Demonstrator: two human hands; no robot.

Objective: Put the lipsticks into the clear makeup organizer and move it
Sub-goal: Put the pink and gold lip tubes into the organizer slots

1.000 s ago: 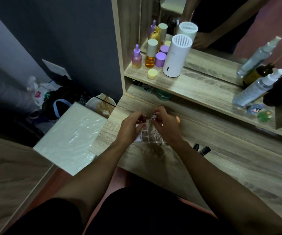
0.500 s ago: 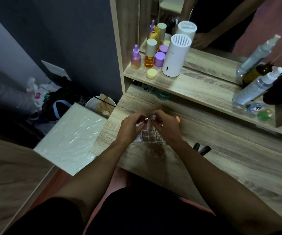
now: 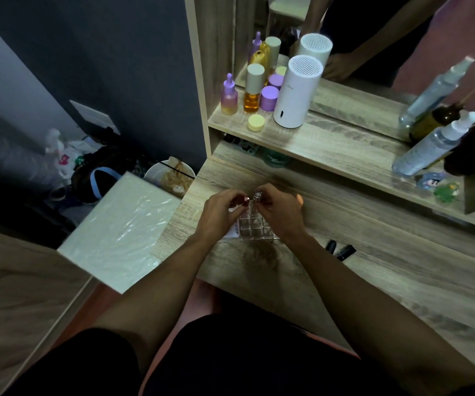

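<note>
A clear makeup organizer (image 3: 254,228) with a grid of square cells stands on the wooden desk (image 3: 387,281), between my hands. My left hand (image 3: 219,214) pinches a small reddish lipstick (image 3: 246,199) above the organizer's far left cells. My right hand (image 3: 280,211) pinches a silvery lipstick (image 3: 258,194) just beside it, over the far edge. Two dark lipsticks (image 3: 342,250) lie on the desk to the right of my right forearm. Whether any cell holds a lipstick is hidden by my fingers.
A shelf (image 3: 330,150) above the desk carries a white cylinder (image 3: 297,91), purple and amber bottles (image 3: 252,91), a yellow jar (image 3: 256,122) and spray bottles (image 3: 433,144) before a mirror. A white plastic-wrapped box (image 3: 119,230) and a bin (image 3: 170,175) sit left of the desk.
Both hands stay over the organizer with the lipsticks; they have barely shifted. The reddish lipstick tip now shows more plainly at my left fingertips.
</note>
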